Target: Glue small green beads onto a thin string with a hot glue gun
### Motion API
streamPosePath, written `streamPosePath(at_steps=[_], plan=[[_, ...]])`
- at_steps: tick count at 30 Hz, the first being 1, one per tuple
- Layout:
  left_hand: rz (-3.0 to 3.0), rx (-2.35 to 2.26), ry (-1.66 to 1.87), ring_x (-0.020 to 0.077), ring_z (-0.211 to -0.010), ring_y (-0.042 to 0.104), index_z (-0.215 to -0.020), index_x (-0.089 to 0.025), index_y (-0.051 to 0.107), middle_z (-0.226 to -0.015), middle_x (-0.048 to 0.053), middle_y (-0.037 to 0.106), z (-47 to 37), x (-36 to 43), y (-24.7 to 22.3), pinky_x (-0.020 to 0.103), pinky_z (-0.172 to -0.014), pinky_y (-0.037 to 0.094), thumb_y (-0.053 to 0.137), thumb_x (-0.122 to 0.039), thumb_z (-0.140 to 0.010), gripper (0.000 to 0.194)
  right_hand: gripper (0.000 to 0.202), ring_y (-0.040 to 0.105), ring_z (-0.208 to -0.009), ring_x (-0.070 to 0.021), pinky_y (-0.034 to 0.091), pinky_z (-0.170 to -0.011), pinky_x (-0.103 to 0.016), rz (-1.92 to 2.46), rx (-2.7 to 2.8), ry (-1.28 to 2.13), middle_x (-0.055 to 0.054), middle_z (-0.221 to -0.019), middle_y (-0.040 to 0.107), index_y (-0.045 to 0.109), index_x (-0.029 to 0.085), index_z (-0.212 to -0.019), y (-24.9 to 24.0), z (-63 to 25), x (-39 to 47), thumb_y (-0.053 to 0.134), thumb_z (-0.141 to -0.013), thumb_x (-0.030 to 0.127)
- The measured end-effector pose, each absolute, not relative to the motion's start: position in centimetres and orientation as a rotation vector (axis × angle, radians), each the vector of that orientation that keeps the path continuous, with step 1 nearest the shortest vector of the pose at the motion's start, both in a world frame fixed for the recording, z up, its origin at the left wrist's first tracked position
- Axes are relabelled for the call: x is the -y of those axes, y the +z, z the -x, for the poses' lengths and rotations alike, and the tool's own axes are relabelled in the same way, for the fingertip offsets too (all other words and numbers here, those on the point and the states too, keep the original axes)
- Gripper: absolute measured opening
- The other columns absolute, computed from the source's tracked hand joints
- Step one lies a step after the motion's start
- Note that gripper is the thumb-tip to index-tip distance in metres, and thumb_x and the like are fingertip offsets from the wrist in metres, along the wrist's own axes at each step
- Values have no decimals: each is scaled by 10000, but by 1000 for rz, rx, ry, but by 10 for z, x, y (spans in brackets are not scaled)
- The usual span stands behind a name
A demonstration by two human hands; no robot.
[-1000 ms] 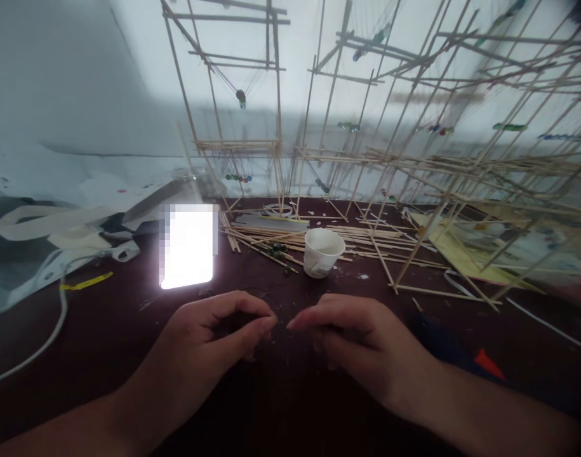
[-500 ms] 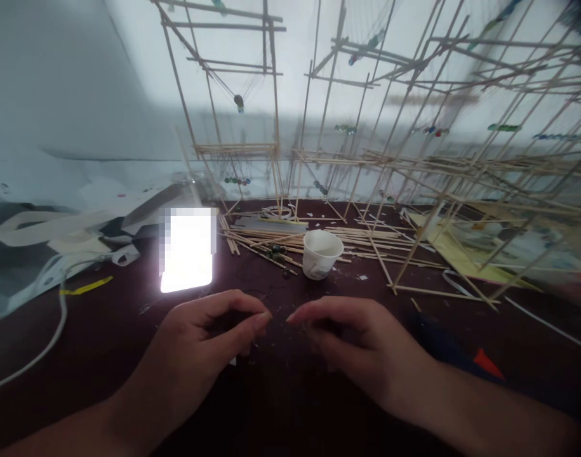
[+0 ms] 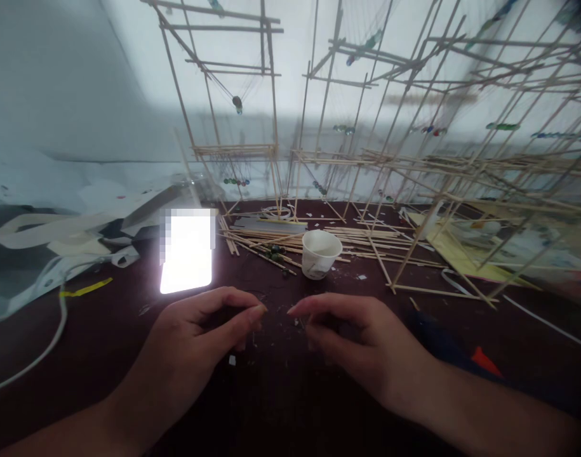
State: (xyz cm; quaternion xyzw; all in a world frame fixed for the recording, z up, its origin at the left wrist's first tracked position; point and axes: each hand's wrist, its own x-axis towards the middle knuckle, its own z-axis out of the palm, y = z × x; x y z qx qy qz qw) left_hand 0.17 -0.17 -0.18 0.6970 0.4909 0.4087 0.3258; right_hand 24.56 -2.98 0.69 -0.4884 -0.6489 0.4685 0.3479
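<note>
My left hand (image 3: 202, 346) is raised over the dark tabletop, thumb and forefinger tips pressed together in a pinch. Anything between them is too small to make out. Opposite it, my right hand (image 3: 359, 346) is curled with its forefinger pointing left and its thumb tucked below. Whatever its fingers hold, if anything, is hidden. A narrow gap separates the two sets of fingertips. Just beyond them stands a white paper cup (image 3: 321, 254), upright. Left of the cup, several dark green marbles (image 3: 274, 252) lie by loose thin wooden sticks (image 3: 252, 240).
A glowing phone screen (image 3: 188, 254) stands behind my left hand. Stick frames (image 3: 275, 95) with strung marbles rise along the back and right. A white cable (image 3: 64, 324) curves at left, near yellow tape (image 3: 87, 287). An orange-red object (image 3: 485, 362) lies beyond my right forearm.
My left hand has shifted slightly left, widening the gap between the fingertips. A small white scrap under it shows more fully. My right hand has barely moved.
</note>
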Motion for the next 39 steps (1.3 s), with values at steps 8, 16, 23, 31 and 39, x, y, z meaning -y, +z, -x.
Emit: streamPosePath(at_steps=[8,16,23,31,39], plan=[[-1828,-1325,1040,127,-568,653,-827,-295,827,-631,-45,735,-4,1,1,153,-539,515,803,-522,-883,234,304,692,-800,-200,551,-745,-325,1250,1652,1242,-34,-892,771,818,219,-1109,10,-246,29,673,-864,328],[-1833,-1367,1091,131,-546,632,-816,-285,819,-613,-44,722,-2,1,-1,171,-529,512,799,-532,-882,257,339,677,-789,-199,547,-729,-324,1282,1701,1182,-42,-913,778,833,218,-1138,9,-246,30,648,-880,338],[-1829,-1379,1094,134,-547,644,-800,-274,815,-612,-41,721,-4,3,7,171,-528,520,790,-520,-868,256,355,652,-763,-196,539,-694,-326,1321,1721,1191,-39,-892,756,833,231,-1165,9,-246,30,636,-891,344],[-1863,-1263,1125,131,-547,630,-819,-285,820,-626,-51,720,-10,9,2,173,-524,520,802,-449,-895,182,365,553,-1456,-304,378,-1261,-494,1128,1755,860,-105,-1499,665,805,225,-1197,7,-249,28,806,-852,346],[-1905,-1085,1099,96,-588,614,-805,-304,822,-690,-74,730,-22,18,1,146,-560,485,772,-340,-928,137,645,718,-1187,-282,505,-1118,-502,1130,1730,1193,-85,-1249,791,671,223,-1445,10,-241,36,811,-822,315]])
